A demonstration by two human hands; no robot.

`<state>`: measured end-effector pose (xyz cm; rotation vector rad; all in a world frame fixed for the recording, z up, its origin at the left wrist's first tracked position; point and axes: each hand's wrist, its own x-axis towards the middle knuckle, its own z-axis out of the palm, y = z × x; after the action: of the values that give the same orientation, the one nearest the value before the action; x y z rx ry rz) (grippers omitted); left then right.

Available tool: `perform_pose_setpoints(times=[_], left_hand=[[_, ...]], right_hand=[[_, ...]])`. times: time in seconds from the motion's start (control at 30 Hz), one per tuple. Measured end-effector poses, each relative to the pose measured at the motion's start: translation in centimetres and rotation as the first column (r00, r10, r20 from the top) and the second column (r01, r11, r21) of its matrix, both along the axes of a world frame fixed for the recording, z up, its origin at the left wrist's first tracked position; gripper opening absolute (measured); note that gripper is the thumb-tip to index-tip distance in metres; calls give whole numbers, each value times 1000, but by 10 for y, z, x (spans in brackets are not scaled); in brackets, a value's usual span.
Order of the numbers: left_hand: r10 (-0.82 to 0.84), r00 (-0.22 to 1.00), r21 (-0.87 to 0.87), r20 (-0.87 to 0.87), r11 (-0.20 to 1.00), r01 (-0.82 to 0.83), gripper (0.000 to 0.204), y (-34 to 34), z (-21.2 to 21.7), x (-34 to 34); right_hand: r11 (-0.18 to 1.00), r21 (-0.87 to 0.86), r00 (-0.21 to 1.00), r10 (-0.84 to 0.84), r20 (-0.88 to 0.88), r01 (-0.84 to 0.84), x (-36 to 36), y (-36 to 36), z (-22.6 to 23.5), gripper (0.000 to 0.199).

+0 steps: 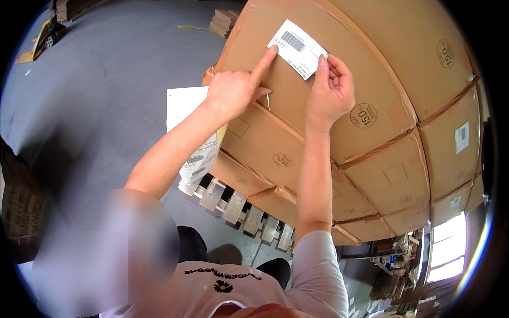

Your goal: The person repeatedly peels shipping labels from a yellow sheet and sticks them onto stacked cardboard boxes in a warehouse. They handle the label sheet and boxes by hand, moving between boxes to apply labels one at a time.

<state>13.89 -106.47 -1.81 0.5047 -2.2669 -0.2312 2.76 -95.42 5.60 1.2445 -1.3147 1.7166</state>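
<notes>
A white barcode label (295, 46) lies against the upper part of a large brown carton (339, 90). My right hand (333, 95) pinches the label's right edge between thumb and fingers. With its index finger stretched out, my left hand (233, 90) touches the label's left corner. The other left fingers are curled, their grip partly hidden. Sheets of printed labels (186, 102) hang below that hand, behind my forearm, and seem held in it. A thin pale stick-like thing (268, 102) shows by the left thumb; I cannot tell what it is.
More stacked cartons (395, 172) spread right and below, over a wooden pallet (233, 208). A yellow pallet jack (41, 40) stands far left on the grey floor (122, 58). Flattened cardboard (225, 22) lies at the back. A bright window (448, 246) is at lower right.
</notes>
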Motion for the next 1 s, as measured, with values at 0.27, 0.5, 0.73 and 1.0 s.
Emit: perform_pose_setpoints(times=[0.27, 0.5, 0.73, 1.0], left_hand=[[-12, 999, -36, -53, 999, 10, 95, -4, -3, -4], [-4, 1000, -6, -31, 1000, 3, 91, -8, 3, 8], [-123, 984, 15, -127, 992, 126, 74, -2, -38, 28], [-75, 912, 120, -403, 984, 134, 59, 32, -33, 70]], right_hand=[[969, 154, 975, -175, -137, 195, 3, 11, 3, 26], [895, 361, 951, -302, 59, 262, 74, 65, 20, 37], [799, 443, 897, 441, 26, -406, 21, -24, 16, 34], [831, -44, 801, 547, 243, -554, 11, -10, 9, 32]])
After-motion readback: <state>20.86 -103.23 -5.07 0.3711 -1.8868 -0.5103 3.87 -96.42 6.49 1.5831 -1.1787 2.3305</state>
